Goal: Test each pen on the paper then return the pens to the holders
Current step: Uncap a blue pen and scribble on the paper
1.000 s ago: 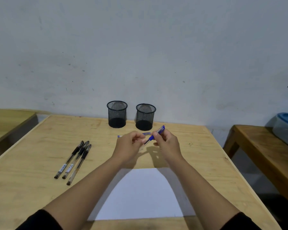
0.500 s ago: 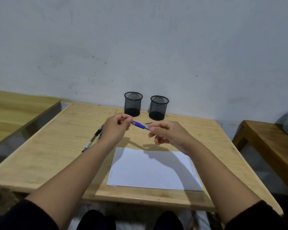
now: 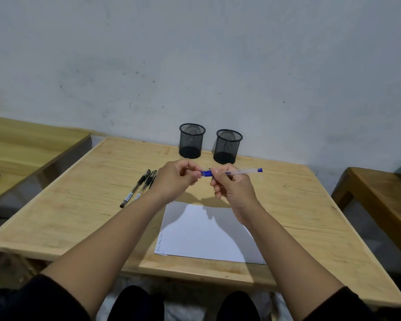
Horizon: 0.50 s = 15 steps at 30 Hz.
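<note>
The blue pen (image 3: 232,173) lies level, left to right, above the desk (image 3: 287,205) beyond the paper (image 3: 206,237) (marks on its left edge), right hand (image 3: 232,188) gripping the barrel, left hand (image 3: 176,179) pinching its capped end.

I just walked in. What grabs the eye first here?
Both hands, raised over the table's middle, share a blue pen: the left hand pinches its cap end, the right hand grips the barrel. Behind them two black mesh holders stand by the wall; white paper lies below.
</note>
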Motion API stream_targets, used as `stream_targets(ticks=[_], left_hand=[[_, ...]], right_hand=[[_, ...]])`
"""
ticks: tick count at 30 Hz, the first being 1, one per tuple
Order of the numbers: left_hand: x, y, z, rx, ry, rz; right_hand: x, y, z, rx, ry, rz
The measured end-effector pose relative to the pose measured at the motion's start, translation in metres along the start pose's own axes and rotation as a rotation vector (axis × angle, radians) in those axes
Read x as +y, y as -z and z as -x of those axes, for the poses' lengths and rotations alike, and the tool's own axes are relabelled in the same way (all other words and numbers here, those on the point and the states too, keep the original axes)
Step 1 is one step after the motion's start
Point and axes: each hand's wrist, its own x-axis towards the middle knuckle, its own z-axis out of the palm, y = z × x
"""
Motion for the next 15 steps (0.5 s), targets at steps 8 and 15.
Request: stream_targets(ticks=[8,15], left_hand=[[-0.020,0.008,-0.027,0.194,0.093,-0.087],[-0.044,-0.019,-0.030,0.052,0.063,-0.343]], right_hand=[[-0.002,0.030,-0.003,0.207,0.065,-0.136],[0.007,0.026,0.001,0.153,-0.022,-0.024]])
